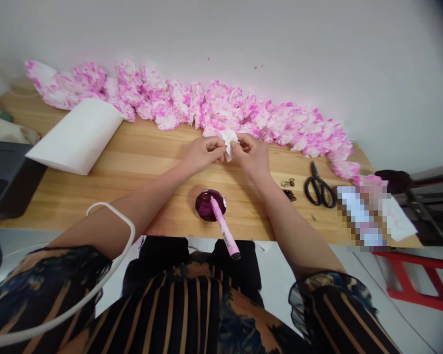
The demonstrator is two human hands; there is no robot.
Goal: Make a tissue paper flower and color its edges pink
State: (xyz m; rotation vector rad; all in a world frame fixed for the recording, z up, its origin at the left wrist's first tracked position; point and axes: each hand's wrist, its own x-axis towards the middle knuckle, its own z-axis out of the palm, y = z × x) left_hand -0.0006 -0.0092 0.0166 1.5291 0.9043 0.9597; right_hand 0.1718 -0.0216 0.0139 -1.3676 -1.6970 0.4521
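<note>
Between my two hands is a crumpled white tissue paper (229, 142), pinched in the fingertips from both sides. My left hand (205, 153) grips its left edge, and my right hand (254, 153) its right edge. Just behind them, a long row of crumpled pink-and-white paper flowers (221, 105) lies along the wall. Nearer to me stands a small round dish (205, 209) of dark purple liquid. A pink marker pen (223, 226) rests with one end in the dish, its black end sticking out past the table's front edge.
On the right lie black-handled scissors (319, 187), small dark hair ties or wires (288, 189), a blurred-out phone-like object (362, 216) and a white paper (398, 219). A white sheet roll (79, 137) and a black box (11, 177) occupy the left. A white cable (127, 231) crosses my left arm.
</note>
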